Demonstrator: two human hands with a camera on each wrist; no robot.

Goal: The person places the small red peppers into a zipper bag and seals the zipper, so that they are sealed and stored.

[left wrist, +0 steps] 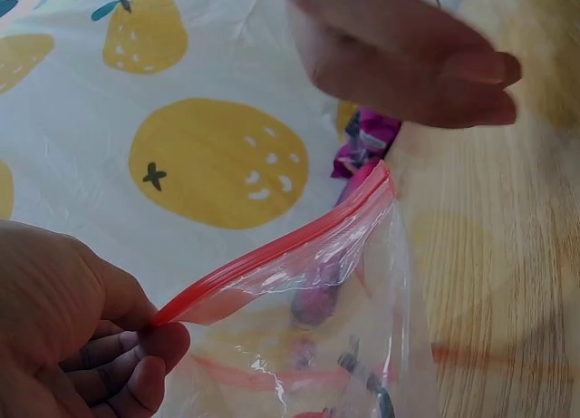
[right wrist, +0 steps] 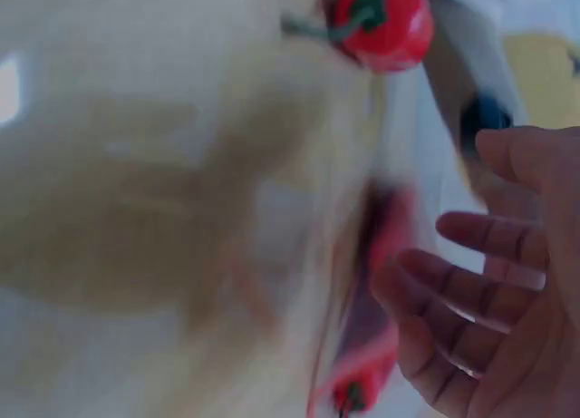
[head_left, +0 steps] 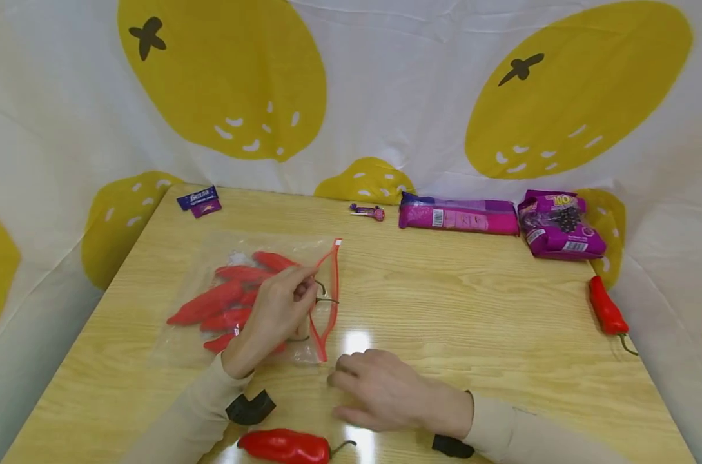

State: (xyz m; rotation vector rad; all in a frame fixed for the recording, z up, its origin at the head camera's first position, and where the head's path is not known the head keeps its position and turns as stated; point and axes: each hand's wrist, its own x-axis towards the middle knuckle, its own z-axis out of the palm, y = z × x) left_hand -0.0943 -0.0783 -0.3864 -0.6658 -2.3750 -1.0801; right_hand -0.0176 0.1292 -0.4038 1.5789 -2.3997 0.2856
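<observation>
A clear zip bag with a red zip strip lies at the left of the table, holding several red peppers. My left hand reaches over it and pinches the bag's mouth; in the left wrist view, thumb and fingers grip the red strip at one end. The bag's mouth gapes. My right hand holds nothing, its fingers loosely bent, just right of the bag's lower corner. Nearer the front edge lies a loose red pepper with a green stem, also visible in the right wrist view.
Another red pepper lies by the table's right edge. Along the back are a long pink-purple packet, a purple bag, a wrapped lollipop and small purple wrapped sweets. A patterned cloth hangs behind the table.
</observation>
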